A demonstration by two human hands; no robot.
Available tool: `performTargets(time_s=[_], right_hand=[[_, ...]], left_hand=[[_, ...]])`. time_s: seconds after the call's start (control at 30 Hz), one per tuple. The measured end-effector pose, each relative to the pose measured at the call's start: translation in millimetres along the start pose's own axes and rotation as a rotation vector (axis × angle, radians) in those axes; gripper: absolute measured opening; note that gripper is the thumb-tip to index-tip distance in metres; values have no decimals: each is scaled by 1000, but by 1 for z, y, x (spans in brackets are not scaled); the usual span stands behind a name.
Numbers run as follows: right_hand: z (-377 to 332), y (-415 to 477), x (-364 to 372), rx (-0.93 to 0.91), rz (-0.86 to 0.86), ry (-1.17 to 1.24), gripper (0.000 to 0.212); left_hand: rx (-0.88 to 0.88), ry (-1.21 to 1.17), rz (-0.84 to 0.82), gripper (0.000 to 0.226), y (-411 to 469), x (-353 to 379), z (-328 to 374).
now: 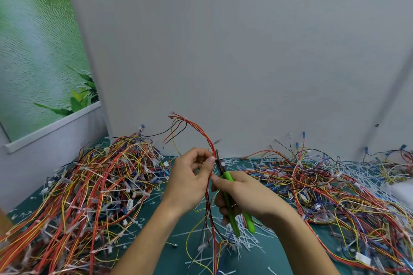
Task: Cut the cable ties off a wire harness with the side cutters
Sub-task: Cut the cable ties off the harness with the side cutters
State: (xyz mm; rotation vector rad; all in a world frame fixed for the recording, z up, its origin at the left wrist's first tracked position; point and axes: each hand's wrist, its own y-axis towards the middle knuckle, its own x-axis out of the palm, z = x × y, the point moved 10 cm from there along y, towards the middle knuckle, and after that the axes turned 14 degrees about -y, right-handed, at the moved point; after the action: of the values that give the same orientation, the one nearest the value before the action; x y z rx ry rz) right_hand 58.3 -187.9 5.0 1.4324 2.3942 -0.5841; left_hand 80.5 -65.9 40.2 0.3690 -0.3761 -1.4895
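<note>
Two heaps, two hands, one tool. One heap of red, yellow and black wire harnesses [89, 185] lies left on the teal mat [176, 223]. The left hand [190, 181] pinches one upright red-wired harness [205, 136]. The right hand [245, 194] grips one pair of green-handled side cutters [228, 177], tip at that harness. A second heap [324, 185] lies right.

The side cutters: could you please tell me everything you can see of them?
The side cutters have bright green, plastic-looking handles and a dark metal head. The right hand grips the handles, whose lower ends stick out below it, spread apart. The tool points up, its tip beside the red wires of the wire harness that the left hand pinches. Whether the blades touch a tie cannot be told.
</note>
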Motion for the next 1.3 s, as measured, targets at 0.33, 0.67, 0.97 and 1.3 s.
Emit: performTargets(time_s=[0.33,0.67,0.97,1.3], right_hand=[[6,6,-8,-38,60,-126,26],[1,5,-4,-49,60,-173,35],[6,7,-12,-30,130,-220,30],[-2,6,-4,-65,112,-235,31]], left_hand=[[16,7,-2,9,2,-3,1],[-24,6,-1,10,1,-3,0],[-19,28,3,7,0,-2,0],[-46,-14,10,7,0,-3,-3]])
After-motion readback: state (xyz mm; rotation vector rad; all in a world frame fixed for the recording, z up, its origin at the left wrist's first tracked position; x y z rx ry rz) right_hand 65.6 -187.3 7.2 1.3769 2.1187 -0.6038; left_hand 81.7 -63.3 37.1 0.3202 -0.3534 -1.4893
